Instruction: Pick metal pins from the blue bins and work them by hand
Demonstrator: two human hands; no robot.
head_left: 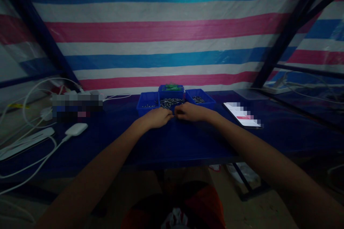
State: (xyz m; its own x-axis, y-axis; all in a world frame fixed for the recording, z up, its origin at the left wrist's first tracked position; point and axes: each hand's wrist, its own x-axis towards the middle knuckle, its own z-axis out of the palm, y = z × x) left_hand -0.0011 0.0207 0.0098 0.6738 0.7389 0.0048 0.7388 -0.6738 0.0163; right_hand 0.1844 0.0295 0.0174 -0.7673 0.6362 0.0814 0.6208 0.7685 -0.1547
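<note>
"What's the grip like on your feed?"
"I see the left hand [159, 117] and right hand [189, 111] nearly meeting, fingers [168, 112] curled; I cannot tell how far they part or what they hold."
"And the small metal pieces [172, 102]?"
"Heaped just past both hands, at twelve o'clock. I have a blue tray [145, 98] at ten, a second tray [197, 92] at two."
</note>
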